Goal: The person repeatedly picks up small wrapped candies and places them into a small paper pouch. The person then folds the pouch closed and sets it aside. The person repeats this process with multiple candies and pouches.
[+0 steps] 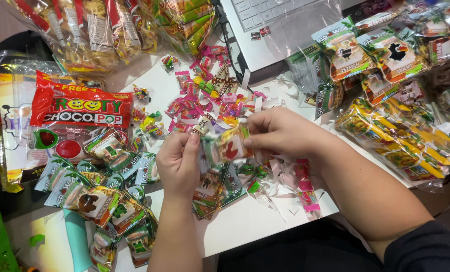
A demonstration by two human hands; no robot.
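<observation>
Here, the left hand and right hand pinch one small clear packet between them. Its long axis runs left to right, above the white table's near edge.

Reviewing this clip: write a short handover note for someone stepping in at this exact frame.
Left hand and right hand pinch one small clear packet between them, above the white table.
Loose small sweets lie heaped behind the hands; green animal-picture sachets are spread at left, with more piled at right.
A red snack bag lies far left.
Done: cannot tell.
Left: the held packet is not yet set down.
</observation>
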